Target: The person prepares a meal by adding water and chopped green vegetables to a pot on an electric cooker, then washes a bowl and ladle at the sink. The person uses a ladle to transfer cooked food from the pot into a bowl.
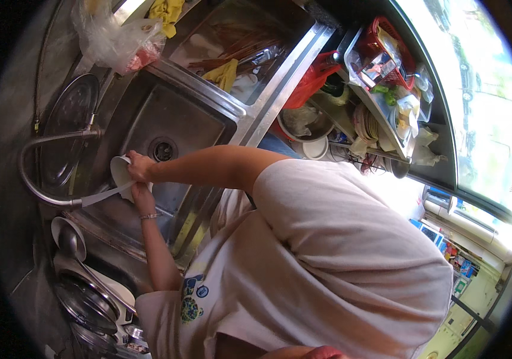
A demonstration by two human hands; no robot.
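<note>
Over the near sink basin [206,130], both hands hold a white bowl [119,172] tilted on its side. My right hand [140,166] grips its upper rim. Below it, my left hand [141,192], with a bracelet at the wrist, holds the lower part. A stream of water [108,194] runs from the curved metal faucet [58,202] onto the bowl and hands. The fingers partly hide the bowl. Past my right hand lies the drain [163,149].
The other basin [220,27] holds yellow cloths, thin sticks and dishes. A clear plastic bag [112,40] hangs over the divider's end. A ladle [70,240], a white bowl [56,224] and pot lids [85,300] stand left of the sink. A shelf [386,116] carries stacked plates and a red basket [383,49].
</note>
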